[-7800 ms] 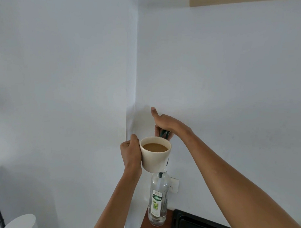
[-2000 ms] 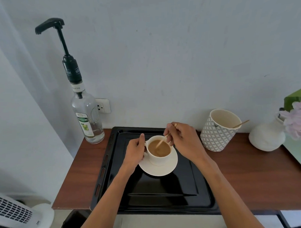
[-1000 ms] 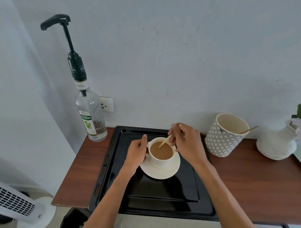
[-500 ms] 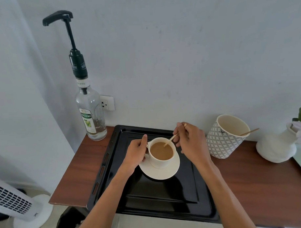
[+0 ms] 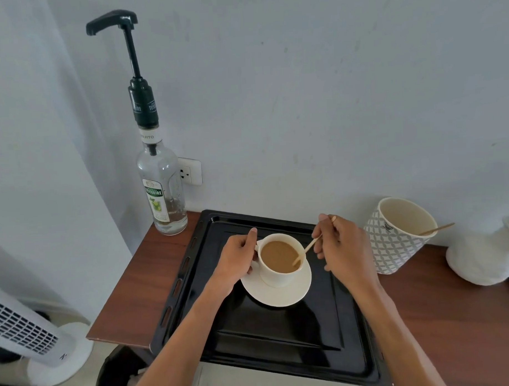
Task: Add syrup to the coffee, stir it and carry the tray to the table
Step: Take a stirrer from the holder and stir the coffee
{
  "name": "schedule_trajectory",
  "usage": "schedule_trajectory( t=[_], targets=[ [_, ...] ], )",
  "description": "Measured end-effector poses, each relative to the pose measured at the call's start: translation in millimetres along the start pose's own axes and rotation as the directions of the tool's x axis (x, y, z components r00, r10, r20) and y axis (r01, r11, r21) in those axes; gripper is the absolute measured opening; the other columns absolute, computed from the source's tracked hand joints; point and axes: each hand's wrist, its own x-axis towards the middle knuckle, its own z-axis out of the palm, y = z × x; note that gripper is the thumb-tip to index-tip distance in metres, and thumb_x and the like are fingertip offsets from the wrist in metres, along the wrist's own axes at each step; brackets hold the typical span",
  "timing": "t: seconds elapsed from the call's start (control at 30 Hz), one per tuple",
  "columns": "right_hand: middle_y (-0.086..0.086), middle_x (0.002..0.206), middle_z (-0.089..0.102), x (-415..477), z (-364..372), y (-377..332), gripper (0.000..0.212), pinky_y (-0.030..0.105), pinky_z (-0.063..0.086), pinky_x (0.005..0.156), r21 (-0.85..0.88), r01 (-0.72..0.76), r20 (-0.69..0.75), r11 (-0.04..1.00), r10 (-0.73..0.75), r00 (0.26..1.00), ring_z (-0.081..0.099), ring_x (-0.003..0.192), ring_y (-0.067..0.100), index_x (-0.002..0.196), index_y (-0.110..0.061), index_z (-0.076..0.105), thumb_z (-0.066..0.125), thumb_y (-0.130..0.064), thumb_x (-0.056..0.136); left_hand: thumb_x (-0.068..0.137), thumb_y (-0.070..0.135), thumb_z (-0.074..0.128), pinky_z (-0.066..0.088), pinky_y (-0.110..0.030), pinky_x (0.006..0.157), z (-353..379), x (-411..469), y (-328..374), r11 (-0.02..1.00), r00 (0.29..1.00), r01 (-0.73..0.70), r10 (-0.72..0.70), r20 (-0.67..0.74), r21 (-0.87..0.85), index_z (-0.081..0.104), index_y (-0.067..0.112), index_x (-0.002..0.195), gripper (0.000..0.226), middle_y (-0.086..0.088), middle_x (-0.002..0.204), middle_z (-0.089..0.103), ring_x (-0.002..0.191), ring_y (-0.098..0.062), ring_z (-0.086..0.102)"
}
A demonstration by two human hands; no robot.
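While left hand (image 5: pixel 237 259) grips cup (image 5: pixel 279 275) handle, right hand (image 5: pixel 343 247) pinches stirrer (image 5: pixel 308 246) in coffee (image 5: pixel 278 256).

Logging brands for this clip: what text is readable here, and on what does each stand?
"TEISSEIRE": front label of the syrup bottle.
"OJITO": white neck band, first letter hidden.
"TEISS": dark pump collar, partly turned away.
Small print under the label's picture: blurred.
Dark mark on the patterned cup: unreadable.

1. Left hand (image 5: pixel 237 258) curled closed around the cup (image 5: pixel 279 259) at its handle side, thumb raised; forearm reaching in from below.
2. Right hand (image 5: pixel 343 249) pinching the stir stick (image 5: pixel 307 248) between fingertips; wrist bent downward.
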Motion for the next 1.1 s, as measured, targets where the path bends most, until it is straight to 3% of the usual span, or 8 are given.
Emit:
schedule_trajectory(
  t=[0.1,0.23,0.47,0.63,0.77,0.87,0.97,1.1],
  targets=[
    [-0.001,0.062,0.073,-7.3,8.2,-4.1,0.039,0.035,0.060,0.046,0.073,-0.009,0.078,0.997,0.003,0.997,0.071,0.057,0.013,0.074,-0.022,0.066,0.048,-0.031,0.107,0.104,0.042,0.042,0.039,-0.021,0.045,1.7,-0.8,1.1,1.000,1.000,-0.016,0.016,-0.015,-0.009,0.052,0.009,0.062,0.054,0.010,0.045,0.048,0.044,-0.008,0.045],
    [-0.001,0.062,0.072,-1.1,12.6,-10.4,0.037,0.045,0.062,0.059,0.042,0.001,0.015,0.999,-0.001,1.000,0.071,0.061,0.016,0.079,-0.019,0.067,0.048,-0.030,0.108,0.103,0.043,0.044,0.040,-0.019,0.045,1.5,-1.4,0.7,1.000,1.000,-0.014,0.014,-0.026,-0.005,0.055,0.011,0.058,0.056,0.006,0.049,0.054,0.046,-0.009,0.049],
    [0.005,0.060,0.070,-13.1,6.3,-1.5,0.041,0.051,0.059,0.049,0.099,-0.077,0.022,0.992,0.075,0.997,0.068,0.052,0.020,0.075,-0.015,0.065,0.046,-0.030,0.108,0.100,0.043,0.048,0.045,-0.025,0.050,0.1,0.3,-3.2,1.000,1.000,0.010,-0.010,-0.001,-0.009,0.065,-0.008,0.080,0.058,-0.001,0.059,0.060,0.055,-0.017,0.053],
    [0.003,0.061,0.071,-6.4,11.6,-8.1,0.038,0.050,0.061,0.060,0.033,-0.043,-0.038,0.999,0.044,0.998,0.069,0.057,0.018,0.077,-0.018,0.065,0.047,-0.031,0.108,0.098,0.044,0.053,0.046,-0.025,0.054,-1.7,1.4,-5.5,0.999,1.000,0.009,-0.007,0.026,-0.050,0.074,0.003,0.078,0.050,-0.003,0.062,0.062,0.057,-0.013,0.053],
    [0.005,0.058,0.069,-8.6,0.8,-1.6,0.041,0.049,0.060,0.056,0.015,-0.041,-0.011,0.999,0.041,0.999,0.067,0.052,0.016,0.072,-0.021,0.064,0.047,-0.032,0.107,0.097,0.040,0.057,0.049,-0.024,0.055,-2.1,0.7,-5.8,0.995,0.999,0.003,0.001,0.033,-0.100,0.078,0.006,0.081,0.043,-0.018,0.076,0.071,0.061,-0.011,0.060],
    [0.002,0.063,0.072,-11.8,11.9,-13.1,0.039,0.045,0.061,0.053,0.072,-0.001,0.079,0.997,-0.004,0.997,0.069,0.055,0.016,0.074,-0.022,0.066,0.047,-0.031,0.107,0.096,0.035,0.060,0.051,-0.021,0.052,-0.9,-0.8,-3.8,0.991,1.000,0.002,-0.001,0.012,-0.137,0.072,-0.001,0.080,0.041,-0.012,0.068,0.067,0.058,-0.010,0.061],
    [0.002,0.063,0.071,-3.7,16.7,-20.4,0.037,0.051,0.061,0.062,0.026,0.011,0.031,1.000,-0.011,0.999,0.070,0.060,0.020,0.078,-0.019,0.066,0.047,-0.031,0.108,0.094,0.031,0.064,0.051,-0.020,0.049,-2.3,-1.2,-2.1,0.994,1.000,-0.010,0.008,-0.023,-0.110,0.061,-0.008,0.078,0.042,-0.008,0.064,0.066,0.053,-0.011,0.061],
    [0.002,0.055,0.065,-2.4,-0.3,-7.5,0.042,0.052,0.057,0.054,-0.077,0.025,-0.049,0.997,-0.029,0.998,0.066,0.052,0.024,0.072,-0.021,0.061,0.045,-0.033,0.108,0.089,0.033,0.070,0.053,-0.023,0.050,-5.5,-0.1,-1.4,0.998,0.998,-0.032,0.028,-0.063,-0.062,0.053,0.006,0.064,0.041,-0.010,0.064,0.062,0.049,-0.013,0.062]
  ],
)
